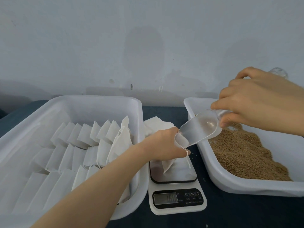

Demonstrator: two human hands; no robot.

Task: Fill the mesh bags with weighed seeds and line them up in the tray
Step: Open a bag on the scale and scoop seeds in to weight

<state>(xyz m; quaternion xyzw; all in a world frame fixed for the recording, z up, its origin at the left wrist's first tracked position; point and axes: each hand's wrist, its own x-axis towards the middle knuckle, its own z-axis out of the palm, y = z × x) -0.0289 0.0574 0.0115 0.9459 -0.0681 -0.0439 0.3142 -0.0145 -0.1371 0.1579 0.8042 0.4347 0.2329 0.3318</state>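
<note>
Head view: L hand (162, 143) gripped the mesh bag (167, 165) by its mouth, lower end on the scale (189, 171). R hand (256, 104) pinched a clear scoop (200, 127), tipped into the bag. Bag prob. light, limp, floppy; best held at the rim w/ mouth spread open.

The person's left hand (162, 143) and forearm (98, 186) are bare, seen almost to the elbow. The right hand (256, 102) is bare too, its wrist (294, 111) cut by the frame edge.
</note>
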